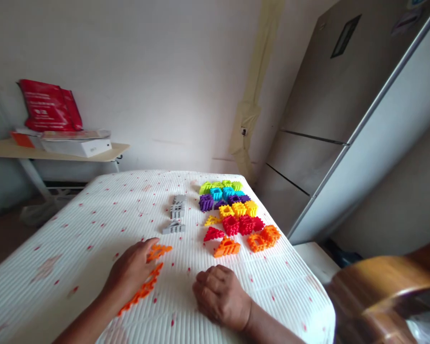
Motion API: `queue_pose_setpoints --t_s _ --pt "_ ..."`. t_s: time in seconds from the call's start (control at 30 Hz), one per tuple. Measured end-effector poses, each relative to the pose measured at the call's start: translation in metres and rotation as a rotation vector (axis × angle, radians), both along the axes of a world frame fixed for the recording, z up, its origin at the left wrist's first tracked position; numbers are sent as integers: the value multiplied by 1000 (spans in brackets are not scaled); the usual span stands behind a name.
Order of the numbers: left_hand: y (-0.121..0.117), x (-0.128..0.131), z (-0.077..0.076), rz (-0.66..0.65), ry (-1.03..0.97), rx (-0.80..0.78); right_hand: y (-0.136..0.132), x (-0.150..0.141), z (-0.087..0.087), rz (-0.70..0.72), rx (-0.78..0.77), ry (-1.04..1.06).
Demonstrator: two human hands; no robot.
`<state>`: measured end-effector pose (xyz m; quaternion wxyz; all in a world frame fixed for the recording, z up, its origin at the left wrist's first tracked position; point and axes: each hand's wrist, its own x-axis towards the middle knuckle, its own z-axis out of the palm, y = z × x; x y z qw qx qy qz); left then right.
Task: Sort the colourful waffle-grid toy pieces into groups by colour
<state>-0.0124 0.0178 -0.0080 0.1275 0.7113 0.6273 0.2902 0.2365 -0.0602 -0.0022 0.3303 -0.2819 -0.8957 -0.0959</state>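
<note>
My left hand (134,263) reaches over the left part of the table, its fingers closed on an orange toothed building piece (159,251). Just below that hand, partly hidden by it, a longer orange toothed strip (145,289) slants across the cloth. Curled into a fist, my right hand (222,296) rests on the table with nothing showing in it. Beyond the fist lie an orange triangular piece (227,247) and a group of orange pieces (264,239).
Red (232,224), yellow (238,209), purple (206,202), blue (216,193) and green pieces (220,185) stand in rows at the right. Grey pieces (177,209) form a column left of them. A fridge (308,134) and a wooden chair (387,277) flank the table's right side.
</note>
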Motion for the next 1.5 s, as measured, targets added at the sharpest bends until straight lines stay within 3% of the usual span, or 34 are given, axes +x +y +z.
queue_pose_setpoints --t_s 0.13,0.33,0.5,0.67,0.83,1.0,1.17,1.5 --pt "-11 7 -4 -50 -70 4 0 -4 0 -55 -51 59" --pt "-40 41 -12 -182 -144 132 3 -5 3 -200 -218 252" --pt "-50 64 -5 -270 -180 267 0 -2 7 -223 -302 287" --pt "-55 76 4 -304 -183 385 0 16 18 -192 -268 287" --pt "-57 68 2 -285 -135 480 16 55 29 -276 -220 382" --pt "-54 51 -10 -194 -131 562 31 83 22 -399 -207 393" --pt "-53 48 -14 -196 -108 580 34 82 12 -406 -244 348" --pt "-48 47 -19 -195 -70 585 33 80 11 -404 -281 334"
